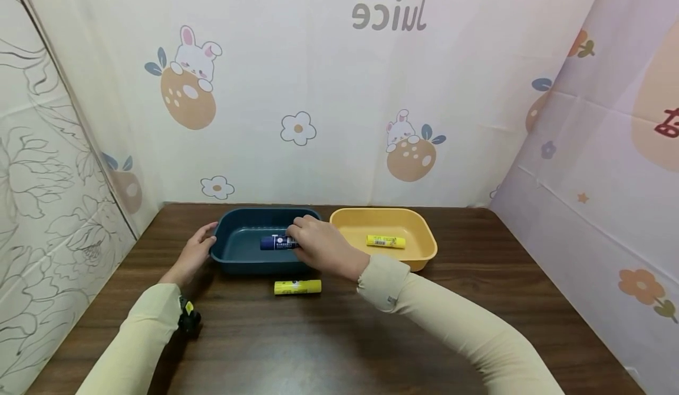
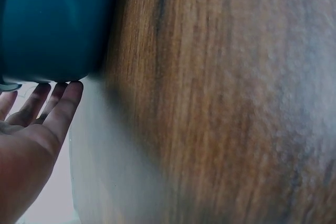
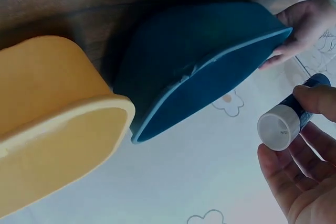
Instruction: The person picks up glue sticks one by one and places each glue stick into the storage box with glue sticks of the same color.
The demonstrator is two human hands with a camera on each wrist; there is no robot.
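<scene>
My right hand [image 1: 322, 243] pinches a dark blue glue stick [image 1: 277, 242] between thumb and fingers, above the dark teal tray [image 1: 254, 267]. In the right wrist view the white round end of this glue stick [image 3: 279, 127] faces the camera. At the tray's left end, my left hand [image 1: 194, 254] has its fingertips against the outer wall; the left wrist view shows those fingers [image 2: 65, 106] extended along the teal side. A yellow glue stick [image 1: 297, 287] lies on the table just in front of the teal tray.
To the right of the teal tray stands a yellow tray [image 1: 426, 247], with another yellow glue stick [image 1: 385, 241] lying inside. Both are near the back of the dark wooden table [image 1: 477, 300], before a printed curtain [image 1: 329, 88].
</scene>
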